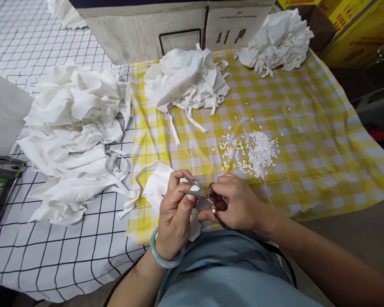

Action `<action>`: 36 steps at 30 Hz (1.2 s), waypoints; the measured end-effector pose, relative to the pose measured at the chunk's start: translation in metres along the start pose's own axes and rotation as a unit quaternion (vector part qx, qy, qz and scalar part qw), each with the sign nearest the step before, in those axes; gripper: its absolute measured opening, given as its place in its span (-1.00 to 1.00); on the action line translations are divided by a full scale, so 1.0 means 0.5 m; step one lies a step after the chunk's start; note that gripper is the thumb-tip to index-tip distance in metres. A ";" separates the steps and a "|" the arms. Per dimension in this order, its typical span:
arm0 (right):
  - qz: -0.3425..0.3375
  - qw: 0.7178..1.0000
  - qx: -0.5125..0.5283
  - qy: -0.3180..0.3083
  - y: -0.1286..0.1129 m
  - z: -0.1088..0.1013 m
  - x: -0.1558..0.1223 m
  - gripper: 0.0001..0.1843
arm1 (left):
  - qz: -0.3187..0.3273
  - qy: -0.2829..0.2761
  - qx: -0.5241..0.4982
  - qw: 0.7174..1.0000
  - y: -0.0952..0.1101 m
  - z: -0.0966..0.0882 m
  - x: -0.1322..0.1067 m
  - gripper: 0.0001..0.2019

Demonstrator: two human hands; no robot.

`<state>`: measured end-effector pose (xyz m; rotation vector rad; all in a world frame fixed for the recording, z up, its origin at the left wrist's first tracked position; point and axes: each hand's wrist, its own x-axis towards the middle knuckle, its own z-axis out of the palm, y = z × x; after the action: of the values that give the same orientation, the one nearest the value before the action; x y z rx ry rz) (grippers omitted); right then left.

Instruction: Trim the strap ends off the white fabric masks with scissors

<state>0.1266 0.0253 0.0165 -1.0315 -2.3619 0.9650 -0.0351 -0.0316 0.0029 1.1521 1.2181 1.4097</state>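
Observation:
My right hand (235,200) is closed round the handles of a small pair of scissors (196,193), whose blades stand apart and point left. Close to those blades, my left hand (176,213) pinches a white fabric garment (156,185) with thin straps. Part of that garment hangs below and behind my left fingers, down to my lap. The exact bit between the fingertips is partly hidden by the blades and fingers. Beyond my right hand lies a heap of tiny white cut pieces (261,153) on the yellow checked cloth (310,157).
White strappy garments lie in a large pile (80,111) at the left, another pile (188,81) at the back middle and a third (280,40) at the back right. A cardboard box (141,34) borders the far side. A grey and green tool (3,170) is at the left edge.

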 end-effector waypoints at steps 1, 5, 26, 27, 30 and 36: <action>0.001 1.000 0.001 0.000 0.000 0.000 0.000 -0.48 | -0.009 0.000 -0.004 1.000 0.000 0.000 -0.001 -0.75; 0.010 1.000 0.001 -0.003 0.001 -0.001 -0.002 -0.47 | -0.030 -0.010 -0.012 0.999 0.000 0.004 -0.001 -0.76; 0.245 0.959 0.108 0.092 0.080 -0.071 -0.113 -0.58 | 0.010 -0.179 0.232 0.956 0.024 0.014 0.036 -0.81; 0.212 0.969 0.089 0.091 0.077 -0.074 -0.096 -0.55 | 0.023 -0.153 0.307 0.939 0.027 -0.015 0.023 -0.86; 0.109 0.992 0.052 0.036 0.054 -0.047 -0.028 -0.45 | 0.019 -0.086 0.493 0.866 0.014 -0.094 -0.027 -0.47; -0.035 0.995 0.042 -0.089 -0.011 0.095 0.047 -0.62 | 0.003 -0.143 0.410 0.901 -0.015 -0.132 -0.059 -0.65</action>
<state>0.0813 0.0196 -0.0106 -0.8566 -2.4568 1.1627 -0.0955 -0.0688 -0.0120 1.8473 1.6355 0.6611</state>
